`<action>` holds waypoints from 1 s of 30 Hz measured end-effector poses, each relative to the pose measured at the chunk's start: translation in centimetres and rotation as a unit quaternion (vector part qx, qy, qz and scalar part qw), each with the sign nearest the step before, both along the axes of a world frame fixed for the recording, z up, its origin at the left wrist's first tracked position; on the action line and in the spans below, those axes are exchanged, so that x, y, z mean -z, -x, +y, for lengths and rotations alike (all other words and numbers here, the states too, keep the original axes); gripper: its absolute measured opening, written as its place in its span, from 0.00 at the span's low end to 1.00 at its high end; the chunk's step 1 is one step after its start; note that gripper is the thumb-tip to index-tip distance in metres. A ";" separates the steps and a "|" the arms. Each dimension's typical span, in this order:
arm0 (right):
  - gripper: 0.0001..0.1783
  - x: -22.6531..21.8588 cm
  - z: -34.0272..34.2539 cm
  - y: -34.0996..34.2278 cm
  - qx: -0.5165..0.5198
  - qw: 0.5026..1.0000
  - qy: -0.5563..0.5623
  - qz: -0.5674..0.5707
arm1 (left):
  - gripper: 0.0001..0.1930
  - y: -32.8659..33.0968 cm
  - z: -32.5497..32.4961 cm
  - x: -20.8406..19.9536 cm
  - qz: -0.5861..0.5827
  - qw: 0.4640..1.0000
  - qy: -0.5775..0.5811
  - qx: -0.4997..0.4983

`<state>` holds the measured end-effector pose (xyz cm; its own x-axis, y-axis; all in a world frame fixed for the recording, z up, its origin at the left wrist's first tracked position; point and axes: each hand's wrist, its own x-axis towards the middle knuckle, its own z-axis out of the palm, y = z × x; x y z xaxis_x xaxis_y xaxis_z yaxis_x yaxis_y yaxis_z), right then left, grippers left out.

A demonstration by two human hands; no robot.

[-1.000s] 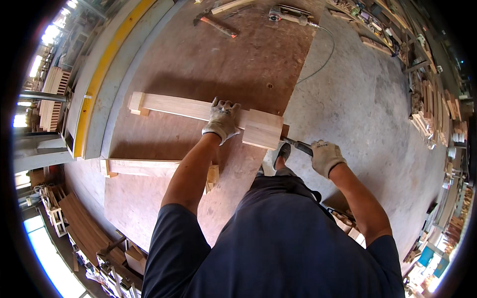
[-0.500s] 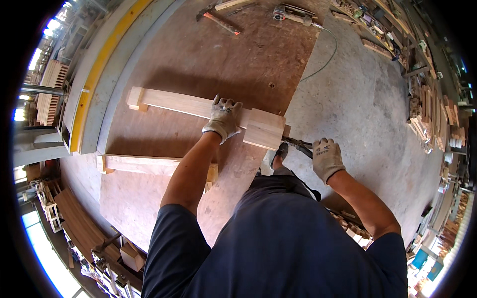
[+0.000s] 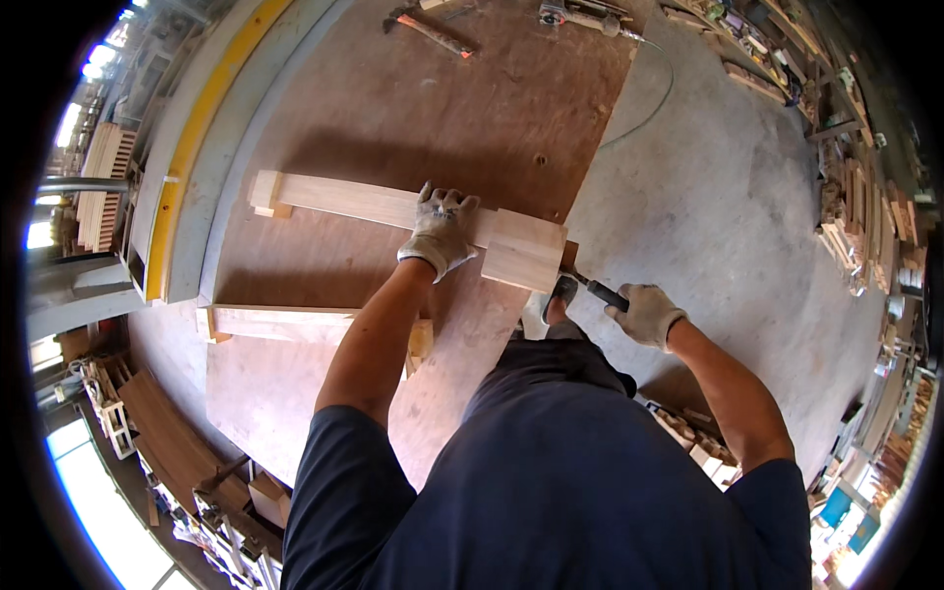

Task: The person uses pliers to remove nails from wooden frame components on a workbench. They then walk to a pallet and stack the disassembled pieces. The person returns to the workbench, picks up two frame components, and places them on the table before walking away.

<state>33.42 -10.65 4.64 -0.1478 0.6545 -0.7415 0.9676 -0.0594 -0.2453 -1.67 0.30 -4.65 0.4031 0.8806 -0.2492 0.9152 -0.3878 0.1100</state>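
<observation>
A long pale wooden beam lies across the brown board, with a small wooden block at its left end. My left hand, in a light work glove, grips the beam, its fingers bent over the far edge. Just right of that hand sits a wider wooden block at the beam's right end. My gloved right hand is closed round the black grip of a metal-shafted tool. The tool's far end meets a small brown piece by the block; its head is unclear.
Nearer me lies a second wooden beam with end blocks. A hammer and a power tool with a thin hose are at the far side. Stacked timber lines the right; a yellow-striped ledge runs along the left.
My right hand has dropped slightly and turned, bringing the tool's black grip into clearer view. The left hand and the beam have hardly moved.
</observation>
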 end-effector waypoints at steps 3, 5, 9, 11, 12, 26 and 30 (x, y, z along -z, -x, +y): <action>0.21 3.7 -1.7 -1.3 0.024 0.995 -0.066 0.067 | 0.43 0.2 -0.1 -0.3 0.011 1.000 0.008 0.002; 0.19 6.7 -3.5 -1.7 0.118 0.980 -0.051 0.149 | 0.43 -0.2 0.8 -0.5 0.015 1.000 0.002 -0.003; 0.15 9.2 -6.3 -0.9 0.375 0.853 0.111 0.344 | 0.44 -0.1 -0.2 -0.3 0.011 1.000 -0.009 -0.003; 0.16 9.5 -7.1 -1.3 0.418 0.833 0.096 0.350 | 0.44 -0.1 -0.2 -0.3 0.016 1.000 -0.003 0.002; 0.16 10.1 -7.4 -2.1 0.409 0.849 0.076 0.325 | 0.44 -0.3 0.0 -0.5 0.015 1.000 0.006 0.004; 0.24 2.4 -1.9 -0.2 0.100 0.982 -0.152 -0.041 | 0.44 0.3 -0.2 0.8 -0.010 1.000 -0.016 0.003; 0.26 3.2 -1.9 -1.1 0.028 0.971 -0.227 -0.071 | 0.44 0.2 -0.2 0.5 -0.013 1.000 -0.014 0.002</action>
